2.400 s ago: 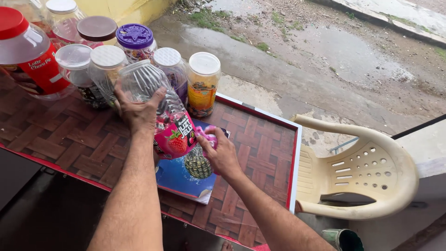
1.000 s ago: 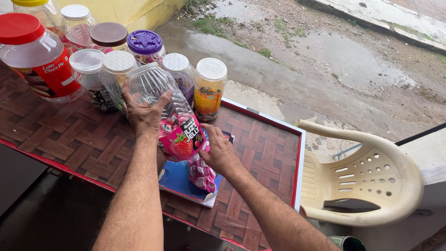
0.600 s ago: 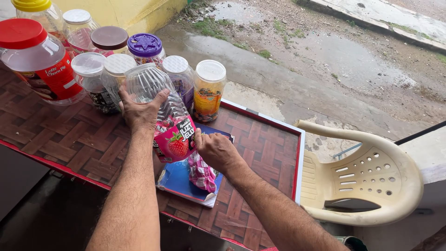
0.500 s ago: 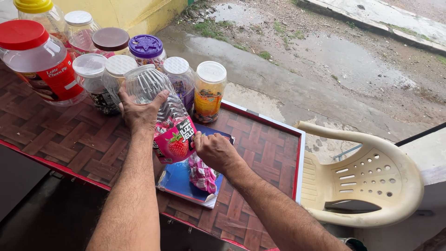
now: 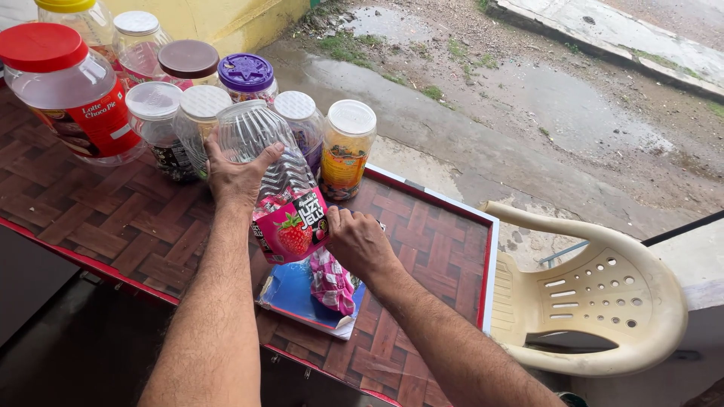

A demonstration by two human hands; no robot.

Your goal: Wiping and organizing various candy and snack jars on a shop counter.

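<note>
A clear ribbed plastic jar (image 5: 273, 177) with a pink strawberry label is tipped mouth-down over a blue booklet (image 5: 296, 295) on the table. My left hand (image 5: 235, 175) grips its upturned base. My right hand (image 5: 360, 243) holds it near the mouth. Pink wrapped sweets (image 5: 332, 281) spill from the mouth in a heap onto the booklet.
Several lidded jars (image 5: 348, 148) stand along the back of the brown brick-patterned table (image 5: 83, 226), the biggest with a red lid (image 5: 69, 89) at the far left. A cream plastic chair (image 5: 597, 295) sits right of the table's red-and-white edge. Wet ground lies beyond.
My right hand slid from under the jar's mouth to its side. Pink sweets have dropped out onto the booklet. The left hand stayed on the jar's base.
</note>
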